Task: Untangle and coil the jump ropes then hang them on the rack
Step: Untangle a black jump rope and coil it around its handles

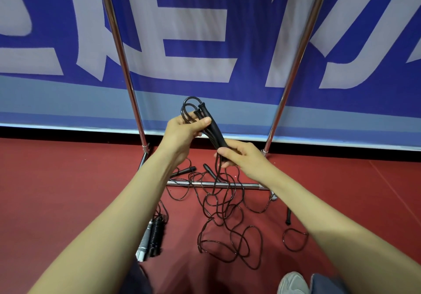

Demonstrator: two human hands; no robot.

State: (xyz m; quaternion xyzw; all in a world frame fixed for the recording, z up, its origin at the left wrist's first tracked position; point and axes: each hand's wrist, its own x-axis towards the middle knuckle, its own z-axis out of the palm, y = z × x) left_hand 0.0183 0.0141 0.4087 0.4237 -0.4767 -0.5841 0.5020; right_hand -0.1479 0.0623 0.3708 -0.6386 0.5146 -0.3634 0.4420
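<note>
My left hand [185,132] and my right hand [239,157] both grip one black jump rope [213,129]. Its two handles lie side by side, tips pointing up and away. The left hand pinches small cord loops beside the upper handles; the right hand closes round the lower handle ends. The rope's cord hangs down into a tangle of black cords [227,220] on the red floor. More black handles [184,171] lie by the chrome rack [123,50], whose two uprights rise on either side of my hands.
The rack's low crossbar [246,185] lies across the floor under the cords. A ribbed metal foot with a coiled black rope [153,236] sits at lower left. Another handle [288,216] lies right. A blue and white banner [205,43] stands behind. My shoe [292,282] is at bottom right.
</note>
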